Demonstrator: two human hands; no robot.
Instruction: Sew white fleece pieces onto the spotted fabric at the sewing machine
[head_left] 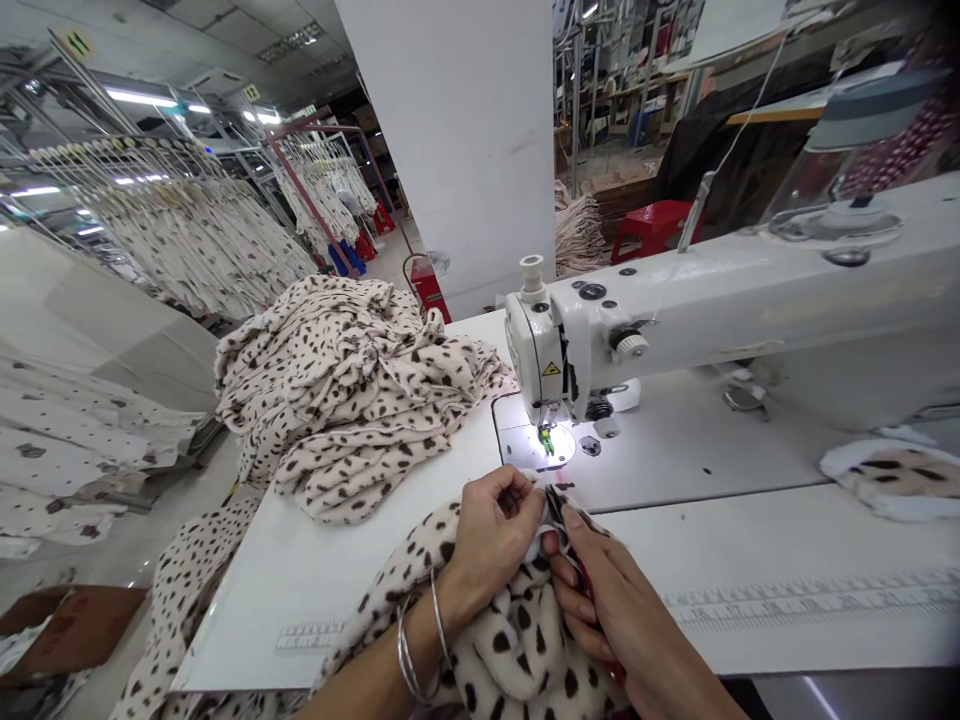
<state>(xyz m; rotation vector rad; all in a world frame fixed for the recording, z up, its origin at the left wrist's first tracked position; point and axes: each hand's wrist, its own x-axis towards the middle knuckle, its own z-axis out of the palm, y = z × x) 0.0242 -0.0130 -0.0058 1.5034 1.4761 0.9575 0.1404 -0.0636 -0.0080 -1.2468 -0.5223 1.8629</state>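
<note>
My left hand (495, 525) is closed in a pinch on the edge of a cream spotted plush fabric (517, 640), just in front of the sewing machine's needle area. My right hand (600, 585) is wrapped round a pair of scissors with red handles and dark blades (555, 503), whose tips are at the fabric edge beside my left fingertips. Part of the scissors is hidden by my fingers. The fabric hangs over the table's front edge under my wrists. Behind both hands, the lit green-marked presser foot (547, 440) has no fabric under it.
The white sewing machine (675, 320) fills the right side. A heap of spotted fabric (352, 380) lies on the table's left. A small spotted piece (900, 478) lies at the right. Rulers are printed along the tabletop (787, 600). A white pillar (465, 140) stands behind.
</note>
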